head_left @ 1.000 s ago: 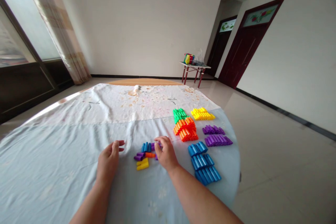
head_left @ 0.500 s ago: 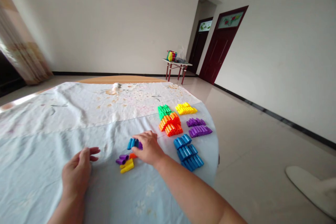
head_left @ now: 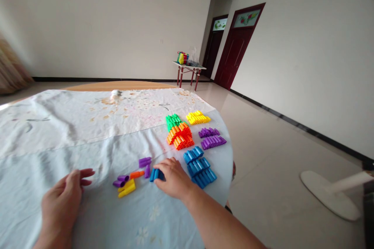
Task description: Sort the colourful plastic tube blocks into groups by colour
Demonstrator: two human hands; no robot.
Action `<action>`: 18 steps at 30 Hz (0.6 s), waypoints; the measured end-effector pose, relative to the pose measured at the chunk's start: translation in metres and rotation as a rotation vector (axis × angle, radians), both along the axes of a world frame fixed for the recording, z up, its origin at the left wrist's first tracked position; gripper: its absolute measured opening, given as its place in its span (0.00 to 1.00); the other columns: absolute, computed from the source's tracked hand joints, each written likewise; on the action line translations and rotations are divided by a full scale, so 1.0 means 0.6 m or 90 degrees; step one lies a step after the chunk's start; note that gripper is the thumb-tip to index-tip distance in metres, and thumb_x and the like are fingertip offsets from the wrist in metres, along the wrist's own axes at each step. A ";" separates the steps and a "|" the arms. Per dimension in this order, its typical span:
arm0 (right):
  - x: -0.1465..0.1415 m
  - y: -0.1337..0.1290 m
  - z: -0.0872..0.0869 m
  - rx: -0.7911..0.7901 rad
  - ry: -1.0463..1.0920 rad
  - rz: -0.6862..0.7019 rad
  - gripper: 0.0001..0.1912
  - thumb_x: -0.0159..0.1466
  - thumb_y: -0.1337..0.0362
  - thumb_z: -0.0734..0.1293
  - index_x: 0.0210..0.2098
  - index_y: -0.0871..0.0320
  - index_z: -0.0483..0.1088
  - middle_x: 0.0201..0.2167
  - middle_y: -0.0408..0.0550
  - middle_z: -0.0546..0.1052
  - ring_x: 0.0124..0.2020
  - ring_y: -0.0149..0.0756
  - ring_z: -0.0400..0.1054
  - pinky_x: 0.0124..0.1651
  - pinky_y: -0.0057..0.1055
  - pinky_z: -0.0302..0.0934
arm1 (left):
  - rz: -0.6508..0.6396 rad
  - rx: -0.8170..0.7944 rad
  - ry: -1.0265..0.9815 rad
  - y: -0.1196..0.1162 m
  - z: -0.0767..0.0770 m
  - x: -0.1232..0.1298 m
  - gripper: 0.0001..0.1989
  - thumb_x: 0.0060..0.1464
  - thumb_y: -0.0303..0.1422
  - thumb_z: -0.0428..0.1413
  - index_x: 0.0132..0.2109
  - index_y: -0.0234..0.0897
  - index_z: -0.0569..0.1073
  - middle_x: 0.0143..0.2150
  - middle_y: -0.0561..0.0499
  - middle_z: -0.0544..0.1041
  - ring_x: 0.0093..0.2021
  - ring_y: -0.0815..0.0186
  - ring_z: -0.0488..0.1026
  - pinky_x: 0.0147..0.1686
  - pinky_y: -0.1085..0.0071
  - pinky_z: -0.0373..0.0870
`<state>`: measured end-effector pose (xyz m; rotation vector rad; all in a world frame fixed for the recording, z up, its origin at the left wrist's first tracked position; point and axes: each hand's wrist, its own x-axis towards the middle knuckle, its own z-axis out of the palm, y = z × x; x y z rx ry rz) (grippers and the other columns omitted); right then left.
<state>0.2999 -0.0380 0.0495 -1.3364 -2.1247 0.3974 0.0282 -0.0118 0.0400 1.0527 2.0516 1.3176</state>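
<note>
My right hand (head_left: 172, 179) is closed around a few blue bullet-shaped plastic tubes (head_left: 155, 175) at the tablecloth, its fingers partly covering them. Just left of it lie loose tubes: purple ones (head_left: 145, 162), an orange one (head_left: 136, 175), a second purple pair (head_left: 120, 181) and yellow ones (head_left: 127, 188). Beyond my right hand, blue tubes (head_left: 200, 167) lie side by side in rows. My left hand (head_left: 66, 196) rests on the cloth to the left of the loose tubes, fingers stretched out and apart from them, holding nothing.
Sorted groups of orange (head_left: 180, 135), green (head_left: 173, 121), yellow (head_left: 198, 117) and purple tubes (head_left: 212, 138) lie farther back near the table's right edge. The pale tablecloth (head_left: 96, 144) has wrinkles. A small side table (head_left: 189, 65) with bags stands by the far wall.
My right hand has slid the blue tubes right and nearer to me, away from the loose ones, uncovering purple and orange tubes. The view has turned right. My left hand stays outstretched.
</note>
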 end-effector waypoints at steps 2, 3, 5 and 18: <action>0.003 0.003 0.006 -0.003 0.003 0.022 0.19 0.52 0.68 0.68 0.44 0.54 0.71 0.40 0.47 0.75 0.44 0.40 0.66 0.50 0.37 0.58 | 0.013 -0.006 -0.011 -0.002 0.006 0.004 0.16 0.48 0.41 0.47 0.34 0.39 0.76 0.23 0.53 0.72 0.26 0.66 0.65 0.26 0.73 0.60; 0.009 0.004 0.012 0.000 0.010 0.035 0.19 0.52 0.68 0.68 0.44 0.54 0.71 0.40 0.46 0.75 0.44 0.39 0.66 0.50 0.36 0.58 | 0.017 -0.007 -0.016 -0.004 0.009 0.005 0.16 0.47 0.41 0.47 0.34 0.38 0.76 0.23 0.53 0.73 0.26 0.66 0.65 0.25 0.73 0.60; 0.031 0.006 0.031 0.014 0.033 0.055 0.20 0.53 0.70 0.67 0.46 0.54 0.69 0.42 0.46 0.74 0.46 0.38 0.66 0.51 0.35 0.57 | 0.021 -0.003 -0.026 -0.006 0.014 0.009 0.16 0.47 0.40 0.47 0.34 0.37 0.76 0.23 0.52 0.73 0.26 0.66 0.65 0.25 0.74 0.60; 0.232 0.050 0.083 -0.047 -0.062 -0.011 0.25 0.51 0.74 0.65 0.49 0.54 0.69 0.45 0.47 0.74 0.46 0.39 0.65 0.50 0.37 0.58 | 0.027 0.034 0.008 -0.017 0.032 0.030 0.17 0.47 0.40 0.46 0.34 0.36 0.76 0.22 0.52 0.71 0.25 0.66 0.66 0.23 0.74 0.59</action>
